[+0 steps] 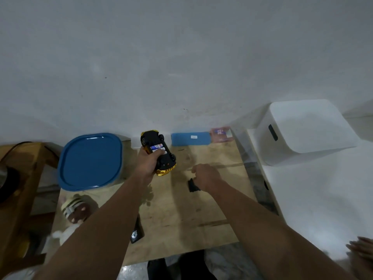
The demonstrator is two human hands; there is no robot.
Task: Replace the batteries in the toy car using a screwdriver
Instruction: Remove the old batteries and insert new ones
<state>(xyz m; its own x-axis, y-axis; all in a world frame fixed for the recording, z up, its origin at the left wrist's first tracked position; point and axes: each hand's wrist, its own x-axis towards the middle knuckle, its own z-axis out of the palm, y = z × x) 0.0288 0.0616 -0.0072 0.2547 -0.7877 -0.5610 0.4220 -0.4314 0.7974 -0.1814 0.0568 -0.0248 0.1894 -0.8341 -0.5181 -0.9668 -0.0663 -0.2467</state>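
Holding the car (pixel 158 152) belly-up in our left hand (pixel 148 161), we keep it lifted just above the table (pixel 201 209), near the far edge at about twelve o'clock from us. Our fingers wrap its near side, and the thumb seems to press on the batteries (pixel 158 148) that show in the uncovered bay, probably so they stay seated while the underside faces up. Turned over like this, the bay is open to view and to reach.

The car's long axis runs from eleven o'clock to five o'clock. Its gold end (pixel 165 171) points toward five, down toward us, and the other end points at the wall (pixel 181 57); the black wheels stick up on both flanks.

Our right hand (pixel 205 175) hovers at about three o'clock from the car, knuckles up and fingers curled loosely. We cannot tell whether it pinches anything small, since the fingertips are hidden. Just under its wrist lies a black piece (pixel 192 185) on the table, most likely the bay cover, set close so it is handy for refitting. We do not see the screwdriver clearly.

A blue lid (pixel 90 161) sits at nine o'clock from the car, well apart.
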